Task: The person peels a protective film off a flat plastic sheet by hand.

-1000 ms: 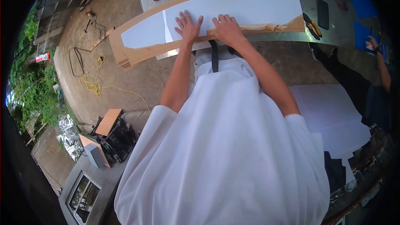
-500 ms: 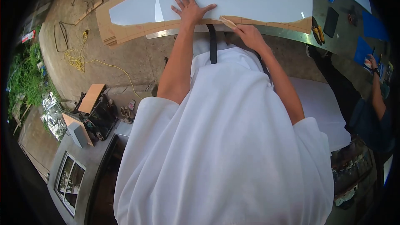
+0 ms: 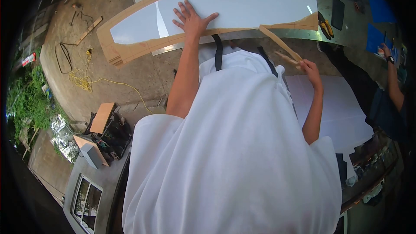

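A long, curved white glossy panel point(image 3: 251, 4) lies on the table, with brown paper point(image 3: 143, 47) showing along its borders and a ragged torn edge on the near side. My left hand point(image 3: 194, 22) presses flat on the panel, fingers spread. My right hand point(image 3: 312, 71) is off the panel to the right, closed on a brown paper strip point(image 3: 281, 43). The strip stretches from the panel's near edge to my fingers, and a loose torn end dangles beside it.
Pliers with yellow handles point(image 3: 325, 26) and a dark phone-like slab point(image 3: 338, 13) lie right of the panel. Blue pieces point(image 3: 381, 8) are farther right, near a co-worker's hand point(image 3: 385, 51). A yellow cord point(image 3: 82, 80) trails over the floor at left.
My right hand has pulled away from the panel, right and toward me, drawing out a longer paper strip. My left hand remains spread on the panel. The whole view has shifted slightly.
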`<state>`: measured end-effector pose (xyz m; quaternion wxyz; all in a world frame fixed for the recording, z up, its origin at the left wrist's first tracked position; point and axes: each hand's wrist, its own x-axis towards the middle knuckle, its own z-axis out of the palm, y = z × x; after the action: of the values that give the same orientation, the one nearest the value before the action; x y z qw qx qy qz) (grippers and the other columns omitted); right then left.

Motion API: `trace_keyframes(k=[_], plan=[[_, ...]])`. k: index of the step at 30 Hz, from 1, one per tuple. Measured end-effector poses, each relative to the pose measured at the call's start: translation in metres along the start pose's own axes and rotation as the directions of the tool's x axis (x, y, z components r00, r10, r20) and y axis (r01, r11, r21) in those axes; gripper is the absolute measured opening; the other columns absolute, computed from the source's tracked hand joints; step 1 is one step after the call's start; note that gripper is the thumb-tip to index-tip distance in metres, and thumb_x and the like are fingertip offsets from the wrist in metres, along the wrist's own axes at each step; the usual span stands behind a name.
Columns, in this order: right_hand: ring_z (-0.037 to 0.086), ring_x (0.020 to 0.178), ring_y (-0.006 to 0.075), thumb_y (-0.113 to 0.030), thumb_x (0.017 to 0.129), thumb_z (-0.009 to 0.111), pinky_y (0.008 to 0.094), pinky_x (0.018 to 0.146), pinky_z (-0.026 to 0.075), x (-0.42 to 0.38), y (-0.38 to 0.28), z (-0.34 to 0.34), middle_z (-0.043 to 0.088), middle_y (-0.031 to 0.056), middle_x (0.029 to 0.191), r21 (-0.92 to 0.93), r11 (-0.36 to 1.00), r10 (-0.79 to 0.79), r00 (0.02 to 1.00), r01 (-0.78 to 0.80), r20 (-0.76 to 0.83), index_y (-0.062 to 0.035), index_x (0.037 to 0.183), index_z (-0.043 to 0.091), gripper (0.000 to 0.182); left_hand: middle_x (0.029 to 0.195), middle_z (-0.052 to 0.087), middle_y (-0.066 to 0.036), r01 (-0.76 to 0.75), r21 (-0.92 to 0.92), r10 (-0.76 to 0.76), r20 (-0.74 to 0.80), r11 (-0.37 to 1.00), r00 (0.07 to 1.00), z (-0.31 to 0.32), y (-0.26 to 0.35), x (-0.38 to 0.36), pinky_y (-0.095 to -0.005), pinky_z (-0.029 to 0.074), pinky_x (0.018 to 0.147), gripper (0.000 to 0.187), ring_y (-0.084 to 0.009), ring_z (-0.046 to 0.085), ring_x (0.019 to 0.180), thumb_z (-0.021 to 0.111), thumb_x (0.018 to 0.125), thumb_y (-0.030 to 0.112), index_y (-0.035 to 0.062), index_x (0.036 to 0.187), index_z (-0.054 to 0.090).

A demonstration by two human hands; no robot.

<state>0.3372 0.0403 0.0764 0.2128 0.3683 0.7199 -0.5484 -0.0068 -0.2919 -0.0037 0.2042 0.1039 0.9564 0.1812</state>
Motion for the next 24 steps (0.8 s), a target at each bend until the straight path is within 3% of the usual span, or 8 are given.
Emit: trace_keyframes(k=[6,13,16,19,20,22,23,24], plan=[[0.037,0.066,0.0067,-0.03,0.094,0.055,0.0233,0.063,0.03,-0.051,0.052,-0.073,0.041,-0.0051,0.068,0.13,0.985,0.133,0.976,-0.112,-0.17,-0.0078,0.073,0.053,0.031,0.155,-0.003,-0.022,0.021,0.02,-0.021,-0.016,1.0,1.0,-0.002,0.004,-0.002,-0.0651,-0.005,0.107,0.135,-0.0451,-0.012,0.141,0.064,0.058,0.08,0.0039,0.15,0.001],[0.045,0.071,0.0084,-0.033,0.092,0.056,0.0257,0.069,0.036,-0.086,0.044,-0.123,0.049,-0.0036,0.072,0.079,0.986,0.163,0.918,-0.144,-0.362,-0.0068,0.078,0.058,0.03,0.155,-0.004,-0.022,0.016,0.052,-0.016,-0.005,0.999,1.0,-0.004,0.004,-0.001,-0.0651,-0.004,0.107,0.134,-0.0454,-0.011,0.141,0.063,0.06,0.081,0.0045,0.15,0.0],[0.059,0.083,0.0158,-0.033,0.091,0.058,0.0318,0.078,0.045,-0.119,0.079,-0.165,0.061,0.0043,0.081,0.187,0.976,0.209,0.739,-0.113,-0.641,-0.0035,0.09,0.065,0.031,0.155,-0.002,-0.022,0.006,0.036,-0.005,-0.013,0.999,1.0,-0.005,0.005,-0.001,-0.066,-0.005,0.107,0.134,-0.046,-0.01,0.141,0.062,0.059,0.081,0.0044,0.15,0.001],[0.063,0.088,0.0198,-0.032,0.09,0.057,0.0362,0.082,0.048,-0.182,0.146,-0.229,0.065,0.0092,0.09,0.379,0.924,0.357,0.475,-0.052,-0.805,-0.0015,0.097,0.066,0.032,0.155,-0.001,-0.022,0.0,0.022,0.001,-0.029,1.0,1.0,-0.002,0.004,0.0,-0.0668,-0.005,0.106,0.134,-0.0467,-0.01,0.14,0.062,0.059,0.082,0.0039,0.15,0.002],[0.063,0.088,0.0198,-0.032,0.09,0.057,0.0362,0.082,0.048,-0.198,0.136,-0.228,0.065,0.0092,0.09,0.373,0.926,0.353,0.473,-0.054,-0.807,-0.0015,0.097,0.066,0.032,0.155,-0.001,-0.022,-0.004,0.026,0.005,-0.032,1.0,0.999,-0.002,0.003,0.001,-0.0667,-0.006,0.106,0.134,-0.0467,-0.01,0.14,0.062,0.059,0.082,0.0038,0.15,0.002],[0.064,0.096,0.0217,-0.027,0.091,0.055,0.0365,0.088,0.05,-0.217,0.09,-0.214,0.067,0.0125,0.099,0.362,0.926,0.308,0.338,0.108,-0.889,0.0023,0.105,0.065,0.034,0.155,-0.001,-0.023,0.0,0.035,0.001,-0.032,0.999,0.999,-0.002,0.002,-0.002,-0.0667,-0.006,0.106,0.134,-0.0467,-0.01,0.14,0.062,0.059,0.082,0.0036,0.15,0.002],[0.064,0.096,0.0217,-0.027,0.091,0.055,0.0365,0.088,0.05,-0.212,0.07,-0.204,0.067,0.0125,0.099,0.363,0.926,0.309,0.341,0.108,-0.888,0.0023,0.105,0.065,0.034,0.155,-0.002,-0.023,-0.003,0.026,0.004,-0.037,1.0,0.999,-0.002,0.003,-0.002,-0.0666,-0.006,0.106,0.134,-0.0467,-0.011,0.14,0.062,0.059,0.082,0.0035,0.15,0.002],[0.063,0.101,0.0221,-0.025,0.092,0.053,0.0359,0.09,0.05,-0.206,0.05,-0.192,0.066,0.0138,0.102,0.287,0.947,0.21,0.397,0.147,-0.894,0.0043,0.108,0.064,0.035,0.155,-0.002,-0.023,-0.01,0.019,0.011,-0.042,1.0,0.999,-0.002,0.004,-0.001,-0.0665,-0.006,0.106,0.134,-0.0466,-0.011,0.14,0.061,0.06,0.082,0.0033,0.15,0.001]])
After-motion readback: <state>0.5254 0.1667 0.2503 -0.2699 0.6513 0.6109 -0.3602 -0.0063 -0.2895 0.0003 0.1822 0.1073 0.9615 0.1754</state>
